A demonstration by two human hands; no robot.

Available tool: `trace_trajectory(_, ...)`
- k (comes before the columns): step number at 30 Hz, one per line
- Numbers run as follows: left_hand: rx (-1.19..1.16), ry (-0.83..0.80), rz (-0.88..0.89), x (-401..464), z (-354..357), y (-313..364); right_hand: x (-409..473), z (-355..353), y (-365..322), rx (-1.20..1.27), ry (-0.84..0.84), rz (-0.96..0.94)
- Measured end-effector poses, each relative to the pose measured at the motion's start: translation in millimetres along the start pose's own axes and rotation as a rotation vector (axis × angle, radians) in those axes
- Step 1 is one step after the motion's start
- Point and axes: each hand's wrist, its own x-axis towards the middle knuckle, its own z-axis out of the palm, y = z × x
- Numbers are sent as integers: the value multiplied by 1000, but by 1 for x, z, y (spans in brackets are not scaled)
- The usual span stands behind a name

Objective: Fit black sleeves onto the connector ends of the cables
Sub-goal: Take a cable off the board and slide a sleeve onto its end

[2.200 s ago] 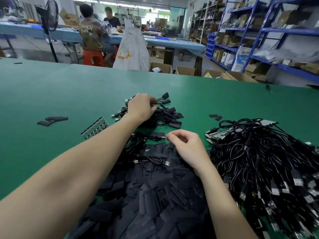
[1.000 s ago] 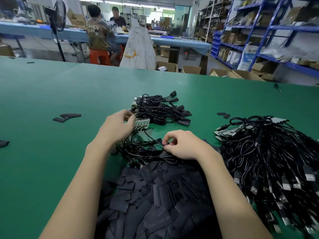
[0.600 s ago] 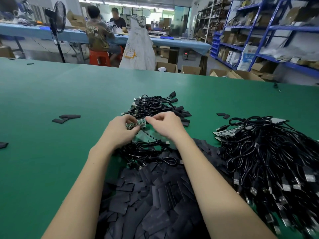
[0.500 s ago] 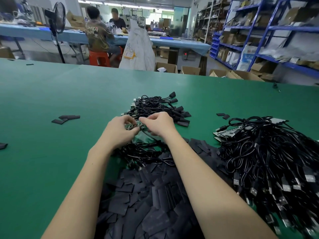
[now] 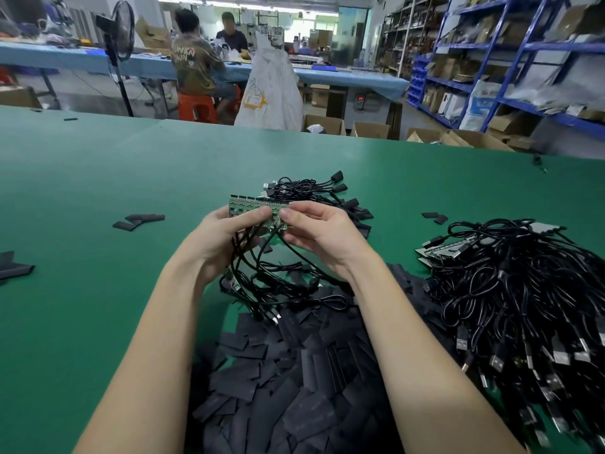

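Note:
My left hand (image 5: 217, 239) and my right hand (image 5: 322, 235) together hold up a green strip of small circuit boards (image 5: 252, 206) above the table. Several black cables (image 5: 278, 276) hang from the strip down to the green table (image 5: 82, 290). My left hand grips the strip's left part, and my right hand pinches its right end. A heap of flat black sleeves (image 5: 294, 381) lies below my forearms. Behind my hands rests a small pile of cables with black sleeves fitted (image 5: 327, 194).
A large tangle of black USB cables (image 5: 517, 306) fills the right side. Loose sleeves lie at the left (image 5: 139, 221), the far left edge (image 5: 13, 268) and the right (image 5: 435, 217). Two people sit at a blue bench behind, near a fan, a white sack and shelving.
My left hand left the finished pile and picked up the board strip from the table. My right hand joined it, and both lifted the strip with its cables dangling.

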Motion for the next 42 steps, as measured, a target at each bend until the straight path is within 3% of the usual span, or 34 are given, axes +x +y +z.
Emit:
trace_trajectory(6, -56, -84, -100, 2, 9, -4, -8, 0, 0, 22, 10, -4)
trace_trajectory(25, -107, -66, -166, -2, 13, -2, -12, 7, 0, 184, 15, 82)
trace_trajectory(33, -233, -96, -202, -2, 6, 0, -16, 12, 3, 274, -17, 65)
trace_trajectory(36, -75, 22, -218, -1, -9, -2, -19, 8, -7, 243, -20, 18)
trace_trajectory(39, 339, 329, -149, 1, -20, -7, -20, 4, -23, 202, -4, -42)
trace_trajectory(42, 797, 580, 154, 2, -18, -9, -22, 6, -39, 175, 6, -95)
